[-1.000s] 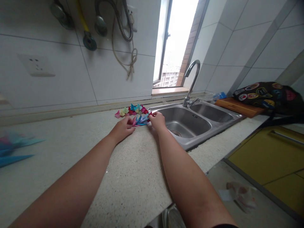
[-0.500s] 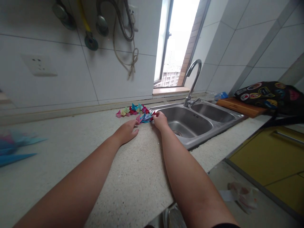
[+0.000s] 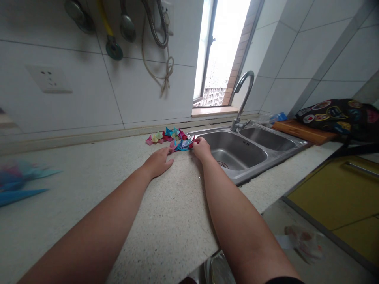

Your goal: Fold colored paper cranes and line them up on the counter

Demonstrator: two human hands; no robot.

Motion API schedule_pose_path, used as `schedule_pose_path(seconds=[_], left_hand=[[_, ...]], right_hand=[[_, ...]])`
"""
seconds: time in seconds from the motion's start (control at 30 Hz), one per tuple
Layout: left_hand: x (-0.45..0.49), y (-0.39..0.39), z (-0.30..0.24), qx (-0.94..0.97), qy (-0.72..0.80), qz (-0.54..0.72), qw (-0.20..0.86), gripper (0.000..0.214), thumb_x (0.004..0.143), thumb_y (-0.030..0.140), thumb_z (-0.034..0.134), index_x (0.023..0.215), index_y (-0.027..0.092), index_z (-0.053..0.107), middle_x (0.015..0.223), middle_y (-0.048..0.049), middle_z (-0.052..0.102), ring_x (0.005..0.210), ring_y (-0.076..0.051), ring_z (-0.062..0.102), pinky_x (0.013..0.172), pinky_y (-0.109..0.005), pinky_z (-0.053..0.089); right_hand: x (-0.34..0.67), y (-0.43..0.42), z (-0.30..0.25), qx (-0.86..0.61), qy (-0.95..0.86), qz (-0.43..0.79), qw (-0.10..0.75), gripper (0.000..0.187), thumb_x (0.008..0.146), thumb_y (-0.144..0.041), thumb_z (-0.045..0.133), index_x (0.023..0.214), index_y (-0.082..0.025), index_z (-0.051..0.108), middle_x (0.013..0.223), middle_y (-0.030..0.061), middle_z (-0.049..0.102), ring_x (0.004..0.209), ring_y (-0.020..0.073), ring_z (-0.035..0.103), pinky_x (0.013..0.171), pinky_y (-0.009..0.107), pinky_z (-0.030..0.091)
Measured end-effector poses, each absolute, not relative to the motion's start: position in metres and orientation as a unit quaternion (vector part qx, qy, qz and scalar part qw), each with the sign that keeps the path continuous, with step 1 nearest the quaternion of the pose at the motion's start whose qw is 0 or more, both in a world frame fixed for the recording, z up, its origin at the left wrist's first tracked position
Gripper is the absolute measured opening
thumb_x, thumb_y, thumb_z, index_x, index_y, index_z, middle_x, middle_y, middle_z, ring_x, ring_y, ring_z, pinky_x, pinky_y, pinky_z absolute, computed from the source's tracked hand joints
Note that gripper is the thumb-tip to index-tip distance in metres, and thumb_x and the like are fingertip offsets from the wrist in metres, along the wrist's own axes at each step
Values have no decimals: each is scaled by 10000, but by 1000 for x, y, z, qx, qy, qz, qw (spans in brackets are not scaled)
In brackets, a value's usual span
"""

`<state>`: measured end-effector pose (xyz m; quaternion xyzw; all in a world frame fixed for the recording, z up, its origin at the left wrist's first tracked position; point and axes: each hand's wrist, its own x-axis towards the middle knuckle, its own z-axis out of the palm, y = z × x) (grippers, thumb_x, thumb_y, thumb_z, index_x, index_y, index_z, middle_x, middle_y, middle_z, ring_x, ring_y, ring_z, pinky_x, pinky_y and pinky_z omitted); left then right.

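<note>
Several colourful folded paper pieces, apparently origami cranes, lie on the speckled countertop beside the sink. A front row of blue, white and pink folded paper point(image 3: 182, 145) spans the gap between my hands. Behind it sits a second group of pink, yellow, red and teal folded paper point(image 3: 166, 135). My left hand point(image 3: 160, 161) rests at the row's pink left end, fingertips against it and thumb spread away. At the other end, my right hand point(image 3: 202, 149) pinches a red folded paper piece point(image 3: 192, 144), mostly covered by the fingers.
To the right is a double steel sink point(image 3: 260, 156) with a curved faucet point(image 3: 245, 92). Beyond lie a wooden board point(image 3: 304, 132) and a patterned dark bag point(image 3: 337, 116). More blue and pink folded paper point(image 3: 22, 195), blurred, sits at the far left. A window point(image 3: 220, 59) stands behind.
The view has shifted slightly. Both hands keep nearly the same places at the two ends of the paper row, and the papers look unchanged.
</note>
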<state>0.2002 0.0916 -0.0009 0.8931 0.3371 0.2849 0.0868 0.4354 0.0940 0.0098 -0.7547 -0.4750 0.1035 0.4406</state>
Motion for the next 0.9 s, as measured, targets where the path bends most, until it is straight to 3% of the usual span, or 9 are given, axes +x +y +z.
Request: schedule_pose_path(seconds=[0.3, 0.43, 0.9], left_hand=[[200, 97, -6, 879, 383, 279, 53, 362, 858, 327, 547, 1189, 180, 563, 1169, -121, 643, 1099, -279, 597, 966, -422, 468], [200, 98, -6, 882, 385, 268, 47, 392, 865, 338, 539, 1223, 180, 554, 1188, -124, 638, 1114, -281, 590, 974, -420, 461], [200, 97, -4, 882, 391, 258, 56, 458, 865, 360, 550, 1289, 188, 533, 1262, -131, 626, 1154, -299, 579, 997, -430, 442]], right_hand=[[438, 96, 9, -763, -451, 90, 453, 192, 798, -241, 559, 976, -191, 611, 978, 100, 710, 919, 230, 648, 812, 308, 467], [439, 95, 10, -762, -446, 87, 462, 161, 802, -215, 535, 923, -181, 635, 982, 98, 711, 932, 227, 646, 839, 305, 465], [442, 98, 4, -749, -463, 101, 464, 278, 798, -197, 511, 1031, -181, 662, 1011, 83, 715, 930, 200, 652, 827, 277, 475]])
